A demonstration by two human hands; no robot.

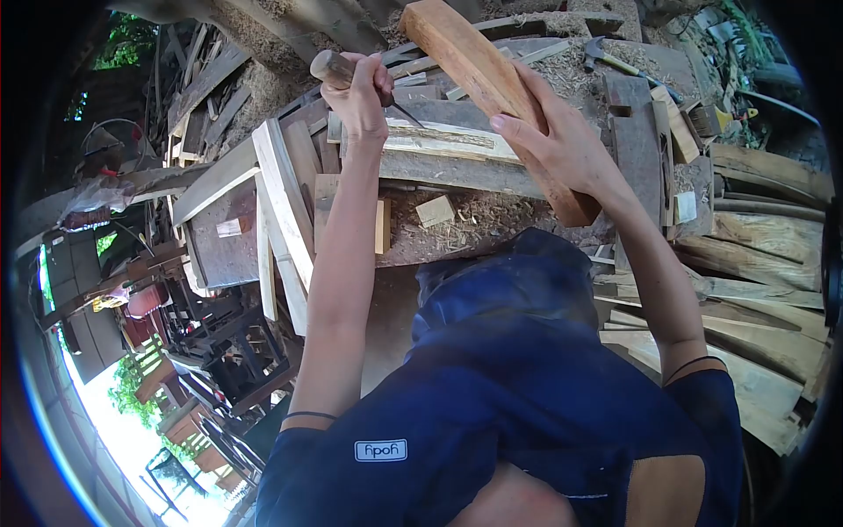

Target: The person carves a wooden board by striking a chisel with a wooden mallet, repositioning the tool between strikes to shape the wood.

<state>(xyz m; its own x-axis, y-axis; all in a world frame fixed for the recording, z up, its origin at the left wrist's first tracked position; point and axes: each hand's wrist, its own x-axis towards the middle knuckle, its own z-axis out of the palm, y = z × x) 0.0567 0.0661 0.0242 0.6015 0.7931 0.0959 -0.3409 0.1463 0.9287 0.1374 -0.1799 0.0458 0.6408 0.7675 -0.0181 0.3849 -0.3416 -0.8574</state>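
I see the left hand (358, 110) wrapped round a chisel (334, 68) over the grooved board's (505, 151) left part, best held at a steady angle, and the right hand (566, 145) pinching a wooden block (479, 66) over its right part, fingers best clear of impact.

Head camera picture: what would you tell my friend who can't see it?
A person's left hand holds a chisel-like tool with its tip at a pale piece of wood, while the right hand grips a thick wooden block. Wood shavings litter the workbench, with a hammer beyond and boards to the right.
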